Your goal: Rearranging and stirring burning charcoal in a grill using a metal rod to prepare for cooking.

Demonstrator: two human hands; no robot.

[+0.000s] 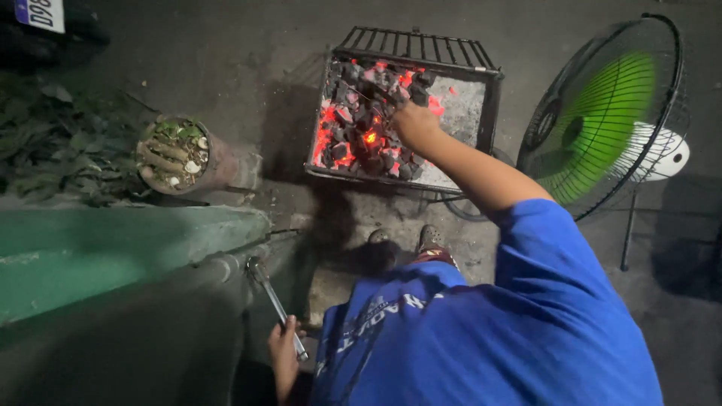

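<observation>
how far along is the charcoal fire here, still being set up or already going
Already going: many coals in the grill box glow red, and the green-bladed fan beside it spins. In hand: the right hand reaches into the coals; the left hand holds metal tongs away from the fire. Left: several coals are dark, and nothing is cooking yet.

Head view, steeply down, near

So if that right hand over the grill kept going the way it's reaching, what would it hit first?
Most likely the glowing coals in the grill box; the right hand is already just above or on them, though depth is unclear.
</observation>
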